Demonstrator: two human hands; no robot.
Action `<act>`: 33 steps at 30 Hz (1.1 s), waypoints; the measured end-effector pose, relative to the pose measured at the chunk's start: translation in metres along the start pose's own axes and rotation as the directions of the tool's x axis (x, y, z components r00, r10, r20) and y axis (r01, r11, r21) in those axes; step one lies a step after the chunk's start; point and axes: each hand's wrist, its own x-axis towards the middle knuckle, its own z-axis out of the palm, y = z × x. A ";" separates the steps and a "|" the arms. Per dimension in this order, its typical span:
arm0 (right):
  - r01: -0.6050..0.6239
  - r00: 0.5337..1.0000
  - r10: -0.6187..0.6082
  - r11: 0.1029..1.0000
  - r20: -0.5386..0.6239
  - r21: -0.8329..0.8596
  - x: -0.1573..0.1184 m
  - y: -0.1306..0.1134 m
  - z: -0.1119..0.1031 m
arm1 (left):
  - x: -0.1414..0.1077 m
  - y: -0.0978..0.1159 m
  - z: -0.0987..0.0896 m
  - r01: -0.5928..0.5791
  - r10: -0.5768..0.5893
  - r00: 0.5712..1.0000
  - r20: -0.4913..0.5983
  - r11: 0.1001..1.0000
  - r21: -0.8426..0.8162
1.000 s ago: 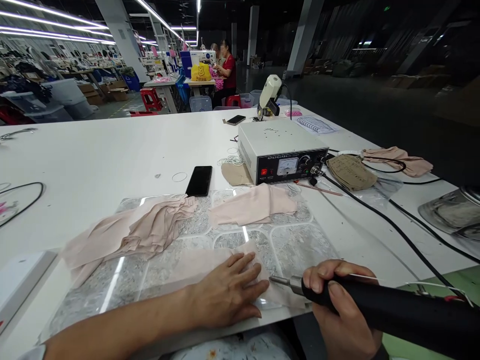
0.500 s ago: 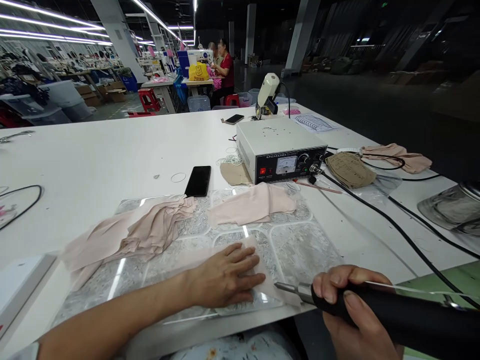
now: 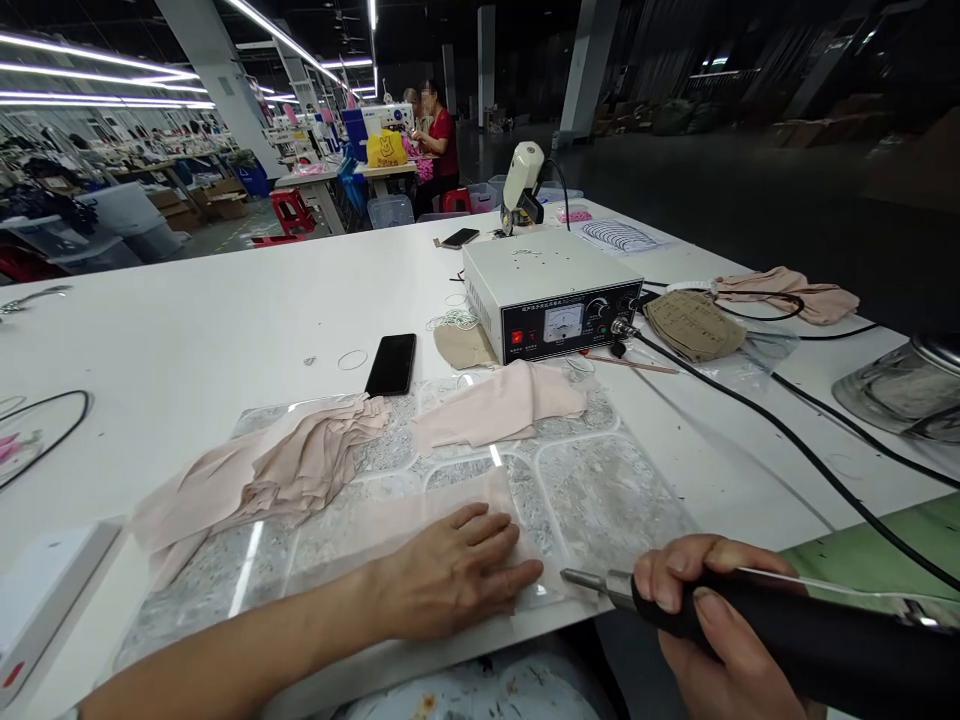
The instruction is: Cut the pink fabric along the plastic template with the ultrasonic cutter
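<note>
While fluorescent strips glare over the factory floor at far left, a broad white worktable [image 3: 187, 330] fills the view, a black cable loop [image 3: 52, 420] lying at its left edge. On the glossy marbled grey mat [image 3: 600, 490] sits a rumpled heap of pale pink fabric pieces [image 3: 270, 465]. Just beyond the mat lies a black smartphone [image 3: 391, 364], face down or dark. The left hand [image 3: 457, 575] lies flat, fingers spread, pressing a sheer pale pink fabric strip [image 3: 405, 520] against the mat near the table's front edge. Another folded pink piece [image 3: 499, 405] rests behind it, just before the white metal control box with dial and red buttons [image 3: 551, 290]. Far back, a person in a red top [image 3: 442, 140] sits at a sewing station. The right hand [image 3: 705, 620] is clenched round a black cylindrical handheld tool [image 3: 787, 645], its metal tip just beside the strip's right end. Black cords [image 3: 787, 440] trail rightward past tan pattern pieces [image 3: 694, 322].
</note>
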 end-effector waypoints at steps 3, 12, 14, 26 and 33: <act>0.013 1.000 -0.013 1.000 0.009 -0.008 0.001 -0.002 0.001 | 0.000 0.007 0.002 0.055 -0.055 0.998 0.000 0.998 0.008; 0.046 0.999 -0.046 0.999 0.019 0.011 0.005 -0.006 0.005 | -0.001 0.016 0.008 0.119 -0.119 0.993 -0.019 0.993 0.002; 0.049 0.999 -0.050 0.999 0.015 0.020 0.006 -0.005 0.006 | -0.002 0.016 0.009 0.124 -0.124 0.992 -0.014 0.992 0.003; 0.045 0.997 -0.046 0.999 0.060 0.019 0.004 0.003 0.013 | -0.004 0.017 0.010 0.130 -0.130 0.990 -0.047 0.991 -0.003; 0.090 0.989 -0.083 0.995 0.124 -0.050 0.005 0.002 0.013 | -0.003 0.017 0.010 0.138 -0.137 0.989 -0.053 0.990 0.011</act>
